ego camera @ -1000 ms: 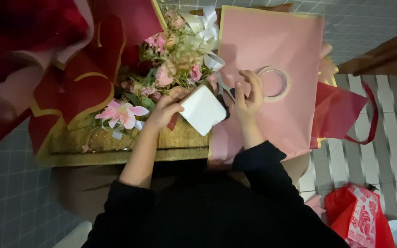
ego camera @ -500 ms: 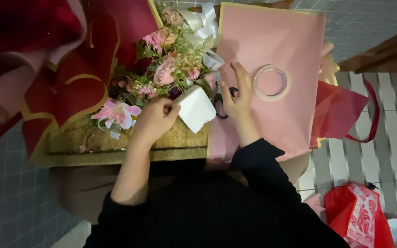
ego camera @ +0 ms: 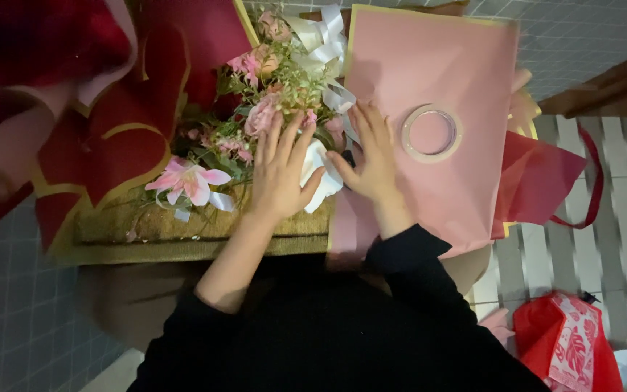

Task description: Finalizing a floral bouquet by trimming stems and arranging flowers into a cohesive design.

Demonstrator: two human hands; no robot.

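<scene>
Nearest the camera, black sleeves lead up to two bare hands pressed flat over the work. The left hand lies with fingers spread and open on a piece of white paper, its fingertips reaching up among the pink flowers of a bouquet; it grasps nothing, only pressing down. The right hand rests just beside it, also flat and unclenched, its thumb touching the white paper's right edge and its palm lying on the pink sheet. The white paper sits between the two hands, at the bouquet's lower right, where the flowers meet the pink sheet. Just right of the right hand's fingers a roll of clear tape lies on the pink sheet. A pink lily lies left of the left hand. Beyond, white ribbon curls at the bouquet's top, and dark red wrapping paper with gold edging spreads to the left.
</scene>
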